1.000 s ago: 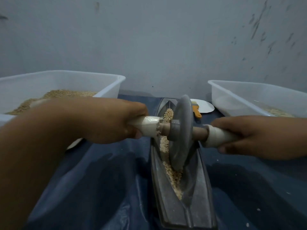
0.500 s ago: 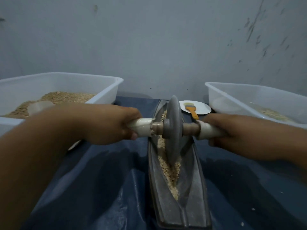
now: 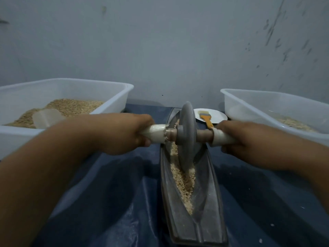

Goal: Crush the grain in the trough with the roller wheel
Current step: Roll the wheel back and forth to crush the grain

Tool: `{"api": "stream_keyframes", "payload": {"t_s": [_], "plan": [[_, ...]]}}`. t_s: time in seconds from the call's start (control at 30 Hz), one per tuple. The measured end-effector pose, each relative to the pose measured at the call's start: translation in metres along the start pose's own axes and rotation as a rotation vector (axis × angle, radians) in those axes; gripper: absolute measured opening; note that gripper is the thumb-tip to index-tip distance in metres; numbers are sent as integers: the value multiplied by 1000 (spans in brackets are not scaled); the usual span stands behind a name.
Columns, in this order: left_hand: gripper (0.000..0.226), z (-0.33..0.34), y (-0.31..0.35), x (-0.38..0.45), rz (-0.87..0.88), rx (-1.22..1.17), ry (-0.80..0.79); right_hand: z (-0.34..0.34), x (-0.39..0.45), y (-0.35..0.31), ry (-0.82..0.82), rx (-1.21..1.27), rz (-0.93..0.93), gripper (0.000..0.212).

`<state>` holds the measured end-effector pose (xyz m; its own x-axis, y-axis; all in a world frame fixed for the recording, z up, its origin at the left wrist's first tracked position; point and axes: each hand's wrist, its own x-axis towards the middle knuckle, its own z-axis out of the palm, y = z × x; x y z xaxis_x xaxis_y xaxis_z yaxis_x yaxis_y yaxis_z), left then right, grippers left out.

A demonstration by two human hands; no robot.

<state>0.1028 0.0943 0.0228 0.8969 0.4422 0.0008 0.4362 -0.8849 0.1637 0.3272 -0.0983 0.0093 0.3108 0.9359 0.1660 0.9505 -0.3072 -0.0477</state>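
Left hand (image 3: 122, 133), right hand (image 3: 249, 139): fingers curled round axle handles, 1 per side, balancing push | wheel (image 3: 187, 134) upright in trough (image 3: 210, 202), edge bearing on grain (image 3: 183, 179)

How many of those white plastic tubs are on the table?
2. One white tub stands at the left, holding grain and a scoop. The other white tub stands at the right, with a little grain in it. Any others would lie outside the picture.

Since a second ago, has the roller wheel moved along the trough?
Yes. The roller wheel has rolled toward the far end of the trough, away from the person; it now covers part of the white plate behind it.
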Motion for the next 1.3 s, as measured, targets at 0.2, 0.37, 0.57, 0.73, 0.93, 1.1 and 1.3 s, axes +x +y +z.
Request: {"api": "stream_keyframes", "payload": {"t_s": [0.2, 0.37, 0.57, 0.73, 0.93, 1.1, 1.3], "plan": [[15, -11, 2, -7, 56, -15, 9, -19, -10, 8, -333, 167, 21, 24], [23, 18, -2, 16, 41, 132, 322, 20, 11, -4, 201, -93, 17, 25], [18, 0, -1, 1, -6, -15, 8, -4, -3, -2, -37, 17, -1, 15], [13, -15, 4, -14, 44, 20, -50, -24, -17, 2, -336, 103, 8, 49], [20, 12, 2, 11, 24, 103, 249, 18, 11, -3, 193, -81, 1, 20], [17, 0, 5, -3, -23, 23, 11, 0, -2, -1, 0, 15, -16, 18], [13, -18, 12, -21, 45, 40, -17, -27, -19, 1, -386, 113, -18, 60]]}}
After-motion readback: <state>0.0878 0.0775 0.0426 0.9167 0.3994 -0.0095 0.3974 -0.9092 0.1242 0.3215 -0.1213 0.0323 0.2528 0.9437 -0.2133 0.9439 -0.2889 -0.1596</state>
